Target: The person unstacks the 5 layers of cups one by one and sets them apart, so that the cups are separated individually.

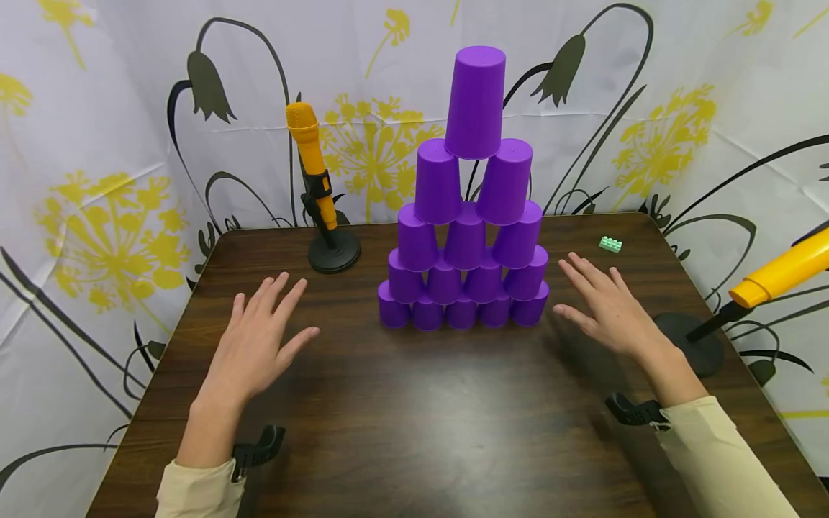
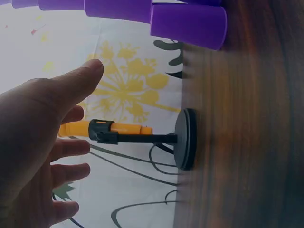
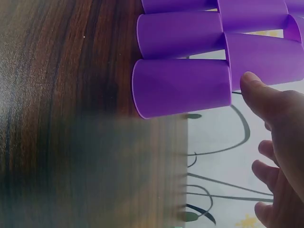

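Observation:
A pyramid of upside-down purple cups (image 1: 447, 277) stands on the dark wooden table (image 1: 414, 403), its rows narrowing upward to one cup (image 1: 476, 101) on top. To its left, my left hand (image 1: 252, 349) is held over the table with fingers spread and nothing in it. My right hand (image 1: 605, 309) hovers on the other side, fingers extended, likewise holding nothing. In the right wrist view, the right thumb (image 3: 251, 83) overlaps a cup of the second row, beside the bottom corner cup (image 3: 183, 88).
A yellow microphone (image 1: 311, 155) on a round black stand (image 1: 333, 250) is at the back left. Another yellow microphone (image 1: 784, 266) leans on its stand (image 1: 689, 345) at the right edge. Behind the right hand lies a small green toy brick (image 1: 610, 244). A flower-patterned curtain (image 1: 116, 144) hangs behind the table.

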A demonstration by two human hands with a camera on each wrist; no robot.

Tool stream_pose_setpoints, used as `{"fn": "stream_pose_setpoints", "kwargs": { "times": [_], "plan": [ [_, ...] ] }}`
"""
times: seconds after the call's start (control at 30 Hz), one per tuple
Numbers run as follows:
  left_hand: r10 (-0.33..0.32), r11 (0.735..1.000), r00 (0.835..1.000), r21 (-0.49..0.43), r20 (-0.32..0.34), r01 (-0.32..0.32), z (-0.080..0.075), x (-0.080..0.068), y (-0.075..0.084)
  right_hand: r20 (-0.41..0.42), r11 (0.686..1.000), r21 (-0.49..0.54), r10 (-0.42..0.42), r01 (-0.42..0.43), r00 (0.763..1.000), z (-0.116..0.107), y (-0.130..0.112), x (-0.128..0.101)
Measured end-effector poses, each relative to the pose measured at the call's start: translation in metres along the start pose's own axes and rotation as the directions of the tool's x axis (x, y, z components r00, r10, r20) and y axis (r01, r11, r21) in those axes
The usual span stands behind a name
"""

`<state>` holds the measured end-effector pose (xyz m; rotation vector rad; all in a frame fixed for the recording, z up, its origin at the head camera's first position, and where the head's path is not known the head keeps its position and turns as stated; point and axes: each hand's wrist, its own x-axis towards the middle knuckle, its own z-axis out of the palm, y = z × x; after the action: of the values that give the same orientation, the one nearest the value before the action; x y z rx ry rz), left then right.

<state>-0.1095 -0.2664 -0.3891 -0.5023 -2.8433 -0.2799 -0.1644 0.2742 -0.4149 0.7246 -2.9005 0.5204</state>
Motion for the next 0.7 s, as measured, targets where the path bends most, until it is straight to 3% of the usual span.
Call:
{"fn": "stream_pose_setpoints", "kwargs": {
  "times": [0.1, 0.23, 0.33, 0.43, 0.5, 0.53, 0.6, 0.7],
  "plan": [
    [0.018, 0.999, 0.999, -0.038, -0.034, -0.019, -0.003, 0.007, 0.003, 0.002, 0.999, 0.041, 0.002, -0.002, 1.0, 0.003, 0.0, 0.001],
    [0.048, 0.985, 0.985, -0.158, -0.164, -0.075, -0.011, 0.026, 0.014, -0.002, 0.989, 0.148, 0.016, -0.016, 1.0, 0.015, 0.001, 0.005],
    [0.08, 0.963, 0.949, -0.223, -0.306, -0.153, -0.026, 0.047, 0.028, -0.002, 0.968, 0.247, 0.047, -0.046, 0.999, 0.029, 0.002, 0.009],
    [0.118, 0.929, 0.896, -0.271, -0.428, -0.251, -0.046, 0.074, 0.048, 0.005, 0.944, 0.321, 0.083, -0.08, 0.997, 0.044, 0.002, 0.012],
    [0.142, 0.891, 0.861, -0.316, -0.488, -0.326, -0.061, 0.094, 0.063, 0.002, 0.93, 0.355, 0.104, -0.098, 0.995, 0.054, 0.002, 0.012],
    [0.146, 0.861, 0.852, -0.359, -0.502, -0.359, -0.068, 0.103, 0.072, -0.004, 0.923, 0.371, 0.112, -0.102, 0.994, 0.057, 0.002, 0.013],
    [0.136, 0.803, 0.854, -0.449, -0.502, -0.392, -0.084, 0.119, 0.09, -0.023, 0.913, 0.392, 0.132, -0.112, 0.991, 0.064, 0.001, 0.013],
    [0.106, 0.725, 0.896, -0.583, -0.432, -0.367, -0.108, 0.139, 0.121, -0.068, 0.896, 0.429, 0.153, -0.11, 0.986, 0.071, -0.001, 0.014]
  ]
}}
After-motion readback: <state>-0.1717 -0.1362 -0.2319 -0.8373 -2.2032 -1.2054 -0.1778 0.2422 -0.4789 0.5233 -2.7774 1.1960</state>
